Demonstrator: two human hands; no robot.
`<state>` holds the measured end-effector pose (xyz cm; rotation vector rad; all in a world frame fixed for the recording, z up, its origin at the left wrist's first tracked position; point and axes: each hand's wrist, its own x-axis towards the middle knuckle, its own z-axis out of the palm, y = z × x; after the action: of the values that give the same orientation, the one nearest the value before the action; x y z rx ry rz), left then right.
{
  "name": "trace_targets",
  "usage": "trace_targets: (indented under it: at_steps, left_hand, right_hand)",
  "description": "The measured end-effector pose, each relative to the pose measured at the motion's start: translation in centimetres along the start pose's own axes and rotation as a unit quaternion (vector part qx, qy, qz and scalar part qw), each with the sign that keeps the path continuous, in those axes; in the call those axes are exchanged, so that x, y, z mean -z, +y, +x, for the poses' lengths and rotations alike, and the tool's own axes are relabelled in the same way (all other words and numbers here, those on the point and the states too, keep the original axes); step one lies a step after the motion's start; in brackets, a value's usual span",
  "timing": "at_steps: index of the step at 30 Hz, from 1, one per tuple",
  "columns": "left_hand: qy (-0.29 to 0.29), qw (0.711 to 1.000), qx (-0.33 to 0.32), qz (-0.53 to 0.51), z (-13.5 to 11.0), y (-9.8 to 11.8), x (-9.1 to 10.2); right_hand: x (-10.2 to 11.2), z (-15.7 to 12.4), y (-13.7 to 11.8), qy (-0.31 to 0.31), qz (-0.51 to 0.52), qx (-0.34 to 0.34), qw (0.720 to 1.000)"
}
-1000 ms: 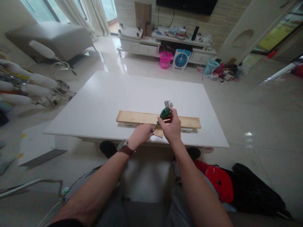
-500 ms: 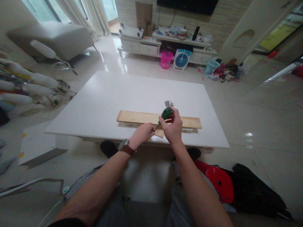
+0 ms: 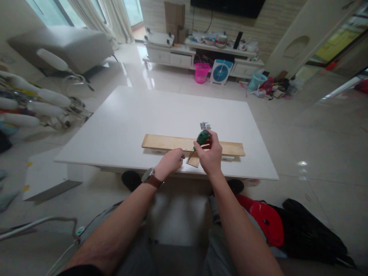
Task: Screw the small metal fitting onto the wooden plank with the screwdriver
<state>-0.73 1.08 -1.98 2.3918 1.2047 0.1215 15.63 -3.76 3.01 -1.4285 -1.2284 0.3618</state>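
Observation:
My right hand (image 3: 212, 153) is closed round the green handle of a screwdriver (image 3: 202, 136). The thin shaft slants down and left, its tip at a small wooden piece (image 3: 193, 161) near the table's front edge. Just left of that piece is my left hand (image 3: 171, 160), fingers curled together; what they hold, if anything, is too small to make out. A long wooden board (image 3: 166, 142) lies crosswise behind both hands, with white parts (image 3: 229, 158) showing beneath its front side. Beyond the board sit several small metal brackets or hinges (image 3: 205, 125).
These things lie on a white table (image 3: 126, 115). Across the floor, a pink basket (image 3: 201, 73) and a blue fan (image 3: 220, 72) stand before a cluttered TV cabinet (image 3: 166, 57). A red stool (image 3: 266, 224) is beside my right leg, and a white panel (image 3: 48, 168) lies at left.
My left hand has drawn slightly left, away from the screwdriver tip, uncovering more of the small wooden piece. The right hand with the screwdriver has barely moved.

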Motion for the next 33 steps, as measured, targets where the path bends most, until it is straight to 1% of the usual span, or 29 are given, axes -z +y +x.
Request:
trace_targets:
  at_steps: [3,7,9,11,13,15,19,25,29,33]
  left_hand:
    - [0.01,1.0,0.003,-0.001,0.0,-0.1,0.1]
    - [0.057,0.998,0.014,-0.037,0.2,0.0,0.4]
    - [0.089,0.992,0.04,-0.082,0.4,0.0,0.6]
    - [0.115,0.98,0.083,-0.137,0.6,0.1,0.9]
    - [0.125,0.968,0.121,-0.183,0.7,0.2,1.3]
    - [0.125,0.961,0.137,-0.207,0.7,0.5,1.6]
    - [0.137,0.954,0.136,-0.229,1.0,1.5,2.1]
    - [0.154,0.95,0.099,-0.253,1.5,2.9,2.4]
    - [0.174,0.942,0.087,-0.273,1.7,3.0,2.4]
    - [0.186,0.93,0.103,-0.298,2.4,2.6,1.8]
  right_hand:
    - [0.0,0.0,0.2,0.008,-0.005,0.007,1.0]
    - [0.3,0.1,0.4,0.045,-0.015,0.007,0.999]
    - [0.5,0.3,0.5,0.064,-0.015,0.007,0.998]
    - [0.7,0.4,0.5,0.081,-0.012,0.007,0.997]
    - [0.9,0.5,0.5,0.098,-0.009,0.006,0.995]
    - [1.0,0.4,0.7,0.108,-0.007,0.005,0.994]
    - [1.3,-0.1,1.1,0.111,-0.005,0.015,0.994]
    - [2.7,-1.1,1.5,0.126,-0.021,0.034,0.991]
    - [3.9,-1.7,1.8,0.129,-0.024,0.053,0.99]
    - [5.1,-2.2,2.0,0.127,-0.049,0.07,0.988]
